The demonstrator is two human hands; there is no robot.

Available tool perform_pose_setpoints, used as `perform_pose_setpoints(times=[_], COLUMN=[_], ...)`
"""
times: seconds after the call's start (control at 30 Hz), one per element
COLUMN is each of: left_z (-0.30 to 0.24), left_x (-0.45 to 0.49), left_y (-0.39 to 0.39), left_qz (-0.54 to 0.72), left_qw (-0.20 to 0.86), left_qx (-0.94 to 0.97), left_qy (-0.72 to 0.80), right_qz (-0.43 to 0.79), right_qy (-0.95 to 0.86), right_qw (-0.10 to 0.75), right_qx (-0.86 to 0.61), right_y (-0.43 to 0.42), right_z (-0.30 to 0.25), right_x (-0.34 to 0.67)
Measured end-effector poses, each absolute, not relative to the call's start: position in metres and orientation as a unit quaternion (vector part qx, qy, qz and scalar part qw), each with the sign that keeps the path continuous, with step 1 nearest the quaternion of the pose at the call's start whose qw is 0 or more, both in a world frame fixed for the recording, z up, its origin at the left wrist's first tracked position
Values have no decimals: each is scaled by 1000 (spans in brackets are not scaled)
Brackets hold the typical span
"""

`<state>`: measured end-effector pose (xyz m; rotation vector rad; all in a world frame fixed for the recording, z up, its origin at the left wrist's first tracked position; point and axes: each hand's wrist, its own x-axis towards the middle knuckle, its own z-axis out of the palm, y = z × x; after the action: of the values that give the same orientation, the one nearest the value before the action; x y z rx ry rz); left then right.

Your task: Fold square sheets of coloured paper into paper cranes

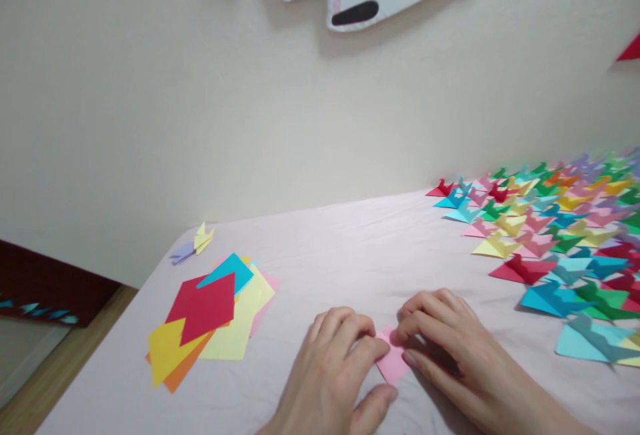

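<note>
A small pink paper [391,367], folded into a diamond-like shape, lies on the cloth-covered surface between my two hands. My left hand [333,361] rests at its left corner, the index fingertip pressing on the edge and the thumb lower, near the bottom corner. From the other side, my right hand [453,348] has its thumb and curled fingers at the paper's right edge, holding it down. Fingers cover parts of both side corners, so the exact folds there are hidden.
Loose coloured paper squares [207,308] overlap in a pile at left. Behind them lie folded yellow [203,239] and purple [183,253] pieces. Many origami birds [550,241] stand in rows at right. A wall [320,121] bounds the back; the bed-like surface's left edge drops to a floor.
</note>
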<state>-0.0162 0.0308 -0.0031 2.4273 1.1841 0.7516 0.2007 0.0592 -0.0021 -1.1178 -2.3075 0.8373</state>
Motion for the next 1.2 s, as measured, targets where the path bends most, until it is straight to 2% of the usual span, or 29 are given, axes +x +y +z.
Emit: perform_pose_setpoints(times=[0.23, 1.2], left_z=[-3, 2], left_x=[-14, -16], left_y=[30, 33], left_qz=[281, 262], left_qw=[160, 242], left_qx=[853, 820], left_qy=[409, 447], right_qz=[300, 312], right_qy=[-840, -839], right_qw=[244, 228], right_qx=[-380, -383], right_y=[58, 61], right_z=[-5, -1], right_x=[201, 198])
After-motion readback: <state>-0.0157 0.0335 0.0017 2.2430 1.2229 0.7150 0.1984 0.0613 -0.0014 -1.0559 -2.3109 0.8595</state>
